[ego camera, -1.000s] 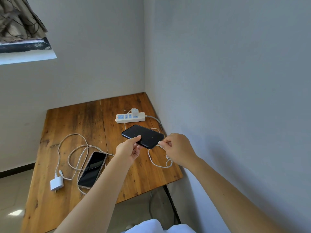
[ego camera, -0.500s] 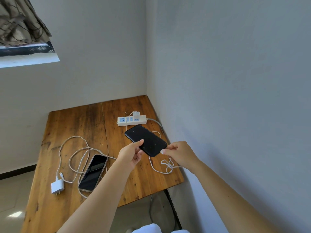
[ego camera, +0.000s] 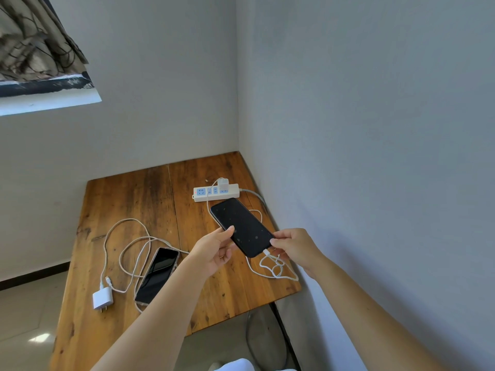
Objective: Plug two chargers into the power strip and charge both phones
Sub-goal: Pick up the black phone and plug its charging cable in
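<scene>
The black phone [ego camera: 242, 227] is lifted above the wooden counter [ego camera: 128, 199], screen up, tilted with its far end toward the power strip [ego camera: 216, 192]. The left hand [ego camera: 214, 251] grips its left edge, thumb on the glass and fingers underneath. The right hand [ego camera: 296, 249] pinches the white cable [ego camera: 270, 269] at the phone's near end, where the plug sits at the charging port; whether it is fully seated I cannot tell. That cable loops on the counter just below the phone, then runs back up to a small white charger [ego camera: 222, 183] standing plugged into the strip. The strip lies near the far right corner of the counter, close to the wall, with its grey cord trailing off the right edge.

Well to the left, a second phone [ego camera: 158, 275] lies flat on the counter, screen up and dark. A second white cable [ego camera: 126, 245] curls in wide loops around and beside it. The other charger [ego camera: 103, 298] lies loose near the counter's front left, prongs pointing toward the edge, not plugged into anything, with that cable joined to it.
</scene>
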`<state>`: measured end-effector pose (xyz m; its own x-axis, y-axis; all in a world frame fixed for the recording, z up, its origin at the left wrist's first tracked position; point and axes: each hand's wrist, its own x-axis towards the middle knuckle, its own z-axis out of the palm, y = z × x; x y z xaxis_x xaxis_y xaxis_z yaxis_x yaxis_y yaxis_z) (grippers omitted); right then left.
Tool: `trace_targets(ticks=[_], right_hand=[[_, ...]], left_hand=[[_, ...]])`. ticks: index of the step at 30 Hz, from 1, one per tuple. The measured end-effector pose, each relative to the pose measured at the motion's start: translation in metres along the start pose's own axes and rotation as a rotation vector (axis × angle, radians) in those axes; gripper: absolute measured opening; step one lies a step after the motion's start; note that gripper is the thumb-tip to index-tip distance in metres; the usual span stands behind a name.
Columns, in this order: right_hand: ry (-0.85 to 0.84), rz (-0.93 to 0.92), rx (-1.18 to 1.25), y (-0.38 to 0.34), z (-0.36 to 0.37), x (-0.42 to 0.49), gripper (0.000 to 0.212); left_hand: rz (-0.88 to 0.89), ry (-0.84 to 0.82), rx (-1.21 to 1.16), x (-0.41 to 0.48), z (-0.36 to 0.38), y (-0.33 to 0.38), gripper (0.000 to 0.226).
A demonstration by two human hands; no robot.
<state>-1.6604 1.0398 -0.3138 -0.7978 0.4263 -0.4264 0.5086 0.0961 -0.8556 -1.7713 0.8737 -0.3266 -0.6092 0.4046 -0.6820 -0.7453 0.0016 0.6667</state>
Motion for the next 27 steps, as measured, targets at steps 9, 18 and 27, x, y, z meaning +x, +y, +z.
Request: trace_targets(ticks=[9,18,27], right_hand=[[0.000,0.005,0.044,-0.0003,0.0015,0.0004,0.014],[-0.095,-0.021,0.061,0.0007,0.0023,-0.0013,0.023],[-0.100,-0.025,0.065,0.0039,0.0029,0.0034,0.032]], left_hand=[[-0.001,0.001,0.004,0.0049,-0.0028,0.0000,0.036],[0.018,0.017,-0.005,0.0070,-0.0018,0.0030,0.041],[0.021,0.025,-0.010,0.0074,-0.0024,0.0038,0.038]])
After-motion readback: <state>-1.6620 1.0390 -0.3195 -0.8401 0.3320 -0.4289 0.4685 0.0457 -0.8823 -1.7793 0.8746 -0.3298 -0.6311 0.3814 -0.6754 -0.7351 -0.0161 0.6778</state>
